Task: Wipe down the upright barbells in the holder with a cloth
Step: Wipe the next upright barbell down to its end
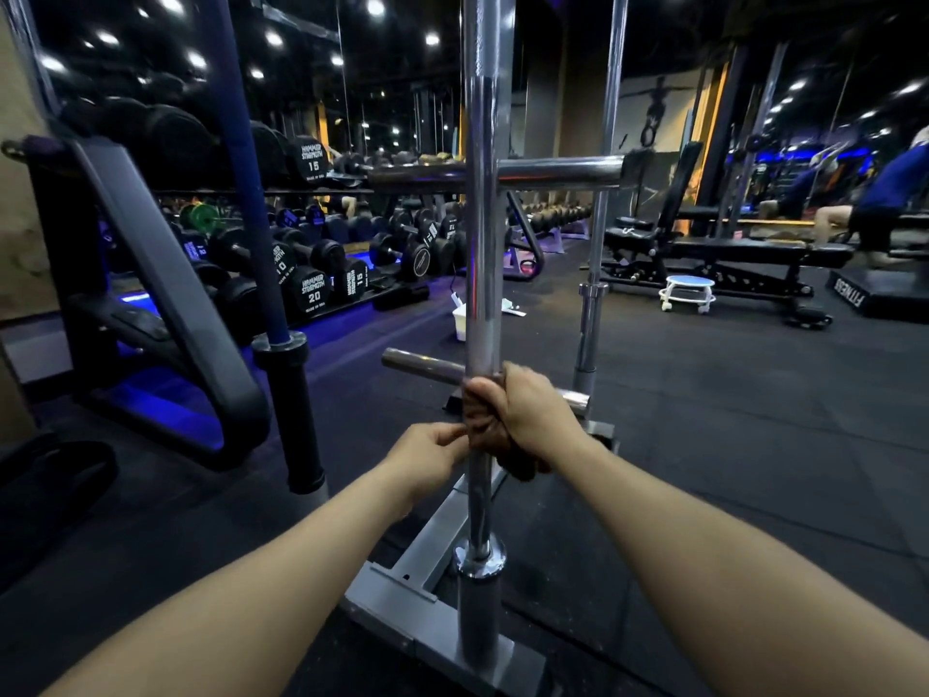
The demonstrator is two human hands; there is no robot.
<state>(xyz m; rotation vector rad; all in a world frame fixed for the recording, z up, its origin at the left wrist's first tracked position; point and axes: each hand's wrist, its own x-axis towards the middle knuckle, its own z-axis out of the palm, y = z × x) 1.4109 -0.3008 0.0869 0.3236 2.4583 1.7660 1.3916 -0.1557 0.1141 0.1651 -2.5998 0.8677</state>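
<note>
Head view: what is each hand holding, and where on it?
The right hand grips a dark brown cloth wrapped round the lower shaft of the upright chrome barbell. The left hand pinches the cloth's left edge.

Overall light: dim, dark floor and ceiling
Sources: round ceiling lamps [374, 6] high above the chrome barbell [481, 244]; blue glow under the dumbbell rack [311, 274] left of it
Glare: bright streaks along the barbell's shaft
Distortion: wide-angle bending, poles lean far from the barbell
Sharpness: soft throughout, background beyond the barbell smeared, forearms slightly blurred
</note>
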